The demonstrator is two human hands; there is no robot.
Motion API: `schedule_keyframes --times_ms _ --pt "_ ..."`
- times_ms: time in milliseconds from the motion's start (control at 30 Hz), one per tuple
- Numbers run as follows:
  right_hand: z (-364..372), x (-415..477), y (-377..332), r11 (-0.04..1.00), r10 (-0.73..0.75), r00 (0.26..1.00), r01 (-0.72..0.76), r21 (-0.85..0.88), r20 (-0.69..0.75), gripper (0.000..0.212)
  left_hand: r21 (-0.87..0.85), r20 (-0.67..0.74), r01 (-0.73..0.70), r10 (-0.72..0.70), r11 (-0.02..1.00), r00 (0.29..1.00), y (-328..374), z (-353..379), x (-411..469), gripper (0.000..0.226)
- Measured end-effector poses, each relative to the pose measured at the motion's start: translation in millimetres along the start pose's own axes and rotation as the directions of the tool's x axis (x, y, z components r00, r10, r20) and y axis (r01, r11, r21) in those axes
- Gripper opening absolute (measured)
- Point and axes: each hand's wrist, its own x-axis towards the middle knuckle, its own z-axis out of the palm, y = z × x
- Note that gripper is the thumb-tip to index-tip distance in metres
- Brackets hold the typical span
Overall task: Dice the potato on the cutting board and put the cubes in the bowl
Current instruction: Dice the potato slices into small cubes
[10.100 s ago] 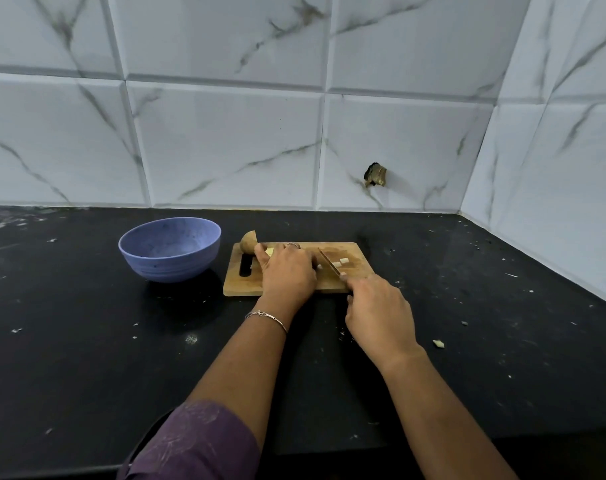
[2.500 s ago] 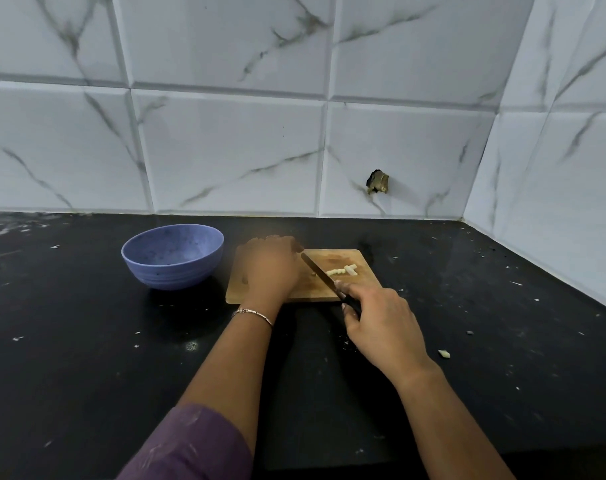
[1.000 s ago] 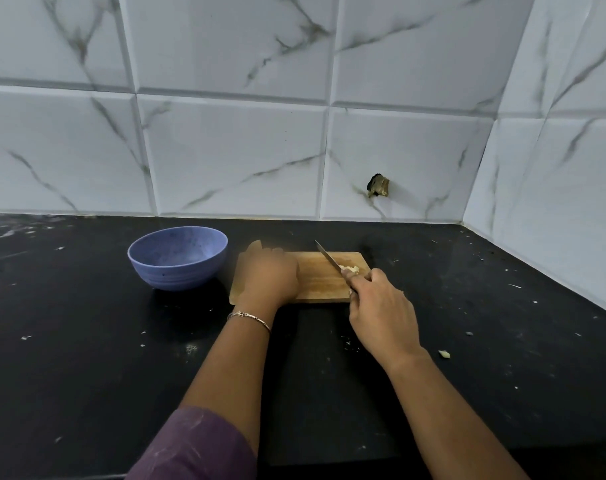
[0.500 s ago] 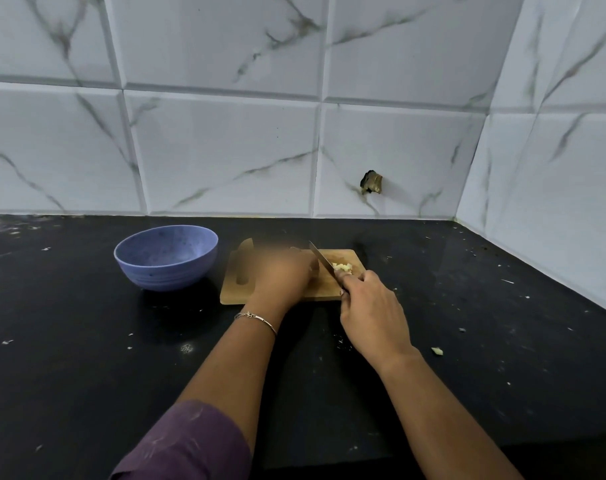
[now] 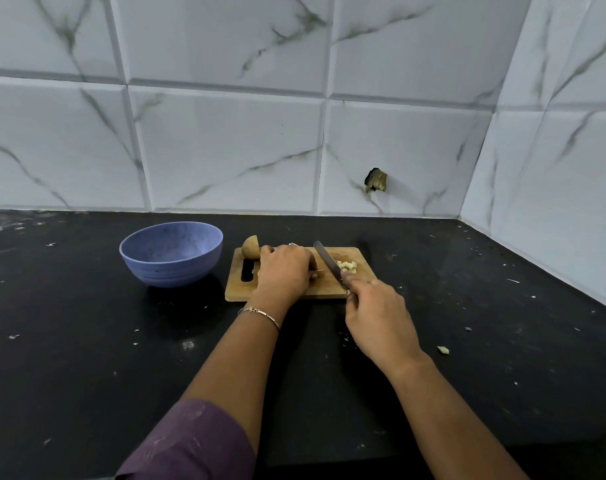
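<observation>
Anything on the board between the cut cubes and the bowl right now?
Yes: the left hand, resting on the cutting board, and the potato half at its left end lie between the cubes and the bowl.

One head-worn view looks forward and down from behind and above the right hand gripping the knife, fairly near, facing the tiled wall beyond that grip
</observation>
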Motion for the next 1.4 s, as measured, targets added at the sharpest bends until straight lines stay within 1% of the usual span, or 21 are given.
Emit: schedule_keyframes --times_ms 200,400,633,700,767,833,867,1000,1067,1167,1267,1400 --pt "3 -1 0 1.0 -0.003 1.0 0.003 0.017 0.022 0.044 0.031 -0.019 0.043 -0.042 0.999 0.999 3 1 -1 0.017" --pt "3 0 -3 1.0 -0.002 0.998 0.003 -0.007 0.06 0.046 0.011 0.012 0.053 -0.053 0.999 0.999 6 0 -1 0.017" --pt "1 3 -11 0.992 -0.068 0.992 0.079 -0.102 0.107 0.052 -0.007 0.027 0.071 -0.071 0.997 0.997 7 -1 -1 0.02" --pt "0 2 -14 0.98 -0.102 0.986 0.123 -0.157 0.134 0.049 -0.008 0.02 0.071 -0.071 0.997 0.997 7 -1 -1 0.02" --pt "-1 -1 -18 0.967 -0.127 0.978 0.159 -0.2 0.163 0.041 -0.009 0.012 0.077 -0.077 0.997 0.997 6 0 -2 0.02" --pt "0 -3 -21 0.961 -0.125 0.976 0.164 -0.224 0.178 0.036 -0.01 0.022 0.082 -0.082 0.997 0.996 5 -1 -2 0.02" --pt "0 -3 -21 0.962 -0.118 0.977 0.157 -0.225 0.176 0.037 -0.008 0.027 0.082 -0.081 0.997 0.996 5 -1 -3 0.021" --pt "-1 -1 -15 0.978 -0.069 0.99 0.091 -0.189 0.119 0.051 -0.032 0.026 0.074 -0.074 0.997 0.997 5 -1 -3 0.024" --pt "-3 -1 -11 0.989 -0.029 0.998 0.038 -0.143 0.061 0.052 -0.044 0.02 0.071 -0.071 0.996 0.997 6 -1 -3 0.021" --pt "-2 -3 -9 0.997 -0.002 1.0 0.002 -0.072 -0.001 0.05 -0.03 0.006 0.07 -0.07 0.997 0.998 9 -1 -3 0.018" --pt "0 -3 -8 1.0 0.0 1.0 0.0 -0.022 0.009 0.049 -0.019 -0.007 0.074 -0.074 0.997 0.997 11 -1 -3 0.017" --pt "0 -2 -8 1.0 -0.016 0.999 0.016 -0.015 0.028 0.048 -0.023 -0.008 0.081 -0.081 0.996 0.997 11 -1 -4 0.016"
